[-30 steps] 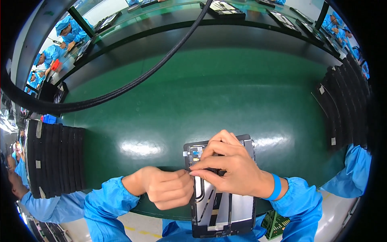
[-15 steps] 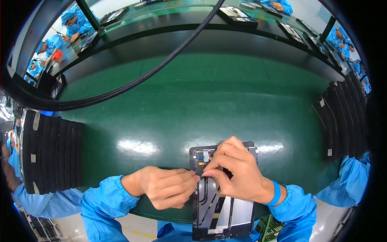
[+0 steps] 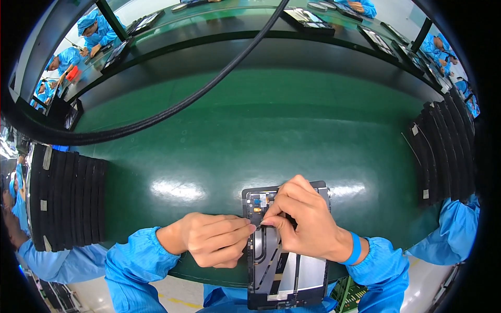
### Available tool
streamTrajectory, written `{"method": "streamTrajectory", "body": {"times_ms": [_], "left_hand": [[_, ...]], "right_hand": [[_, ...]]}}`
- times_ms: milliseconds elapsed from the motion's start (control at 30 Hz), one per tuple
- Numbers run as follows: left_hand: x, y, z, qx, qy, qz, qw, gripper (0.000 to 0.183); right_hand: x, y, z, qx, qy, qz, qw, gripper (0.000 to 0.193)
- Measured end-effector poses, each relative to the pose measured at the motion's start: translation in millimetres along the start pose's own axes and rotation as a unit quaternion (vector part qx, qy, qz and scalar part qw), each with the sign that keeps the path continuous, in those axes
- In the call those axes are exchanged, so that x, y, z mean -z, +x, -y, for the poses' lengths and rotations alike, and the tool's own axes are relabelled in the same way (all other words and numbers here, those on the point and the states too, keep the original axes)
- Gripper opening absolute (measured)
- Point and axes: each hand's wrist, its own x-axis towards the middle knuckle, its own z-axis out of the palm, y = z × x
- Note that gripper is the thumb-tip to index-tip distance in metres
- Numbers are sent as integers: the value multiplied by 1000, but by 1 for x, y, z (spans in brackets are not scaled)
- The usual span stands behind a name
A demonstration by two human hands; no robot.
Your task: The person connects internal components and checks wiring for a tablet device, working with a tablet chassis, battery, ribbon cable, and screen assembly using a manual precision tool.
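Note:
An opened tablet [image 3: 312, 280] with its inner parts bare lies at the table's near edge, its lower end reaching past the edge. Black cables run over its silvery inside, and small blue and gold parts show near the top left. My left hand [image 3: 219, 240] is closed, thumb and fingertips pinched together at the tablet's left side. Over the upper half, my right hand [image 3: 302, 219] is bent with thumb and forefinger pinched, close beside the left fingertips. Whatever lies in either pinch is too small to make out.
Stacked black trays stand at the left [image 3: 68, 198] and right [image 3: 443, 151] of the green table [image 3: 250, 141]. A thick black cable [image 3: 209, 86] arcs overhead. Beyond, a shelf [image 3: 235, 36] carries more trays with devices. Co-workers in blue sit around.
The tablet has shifted very slightly left and up, and both hands have moved with it. Their pinched grips look the same.

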Motion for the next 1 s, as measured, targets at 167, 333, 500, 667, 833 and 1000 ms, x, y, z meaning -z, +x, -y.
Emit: {"method": "streamTrajectory", "body": {"times_ms": [167,333,500,667,833,1000], "left_hand": [[-1,3,0,-4,8,5,1000,21],[3,6,-2,-34,53,38,997,21],[0,5,2,-75,74,22,994,24],[-1,6,3,-63,59,17,996,20],[1,7,0,-33,51,25,998,19],[4,11,-8,40,11,65,997,24]], "right_hand": [[0,0,0,-7,7,-9,1000,18],[-1,0,0,9,10,-24,1000,17],[-3,0,0,14,6,-34,999,15],[-1,0,-1,4,8,-28,1000,13],[2,1,2,-9,14,-20,1000,35],[6,0,4,-37,53,-136,989,62]]}}
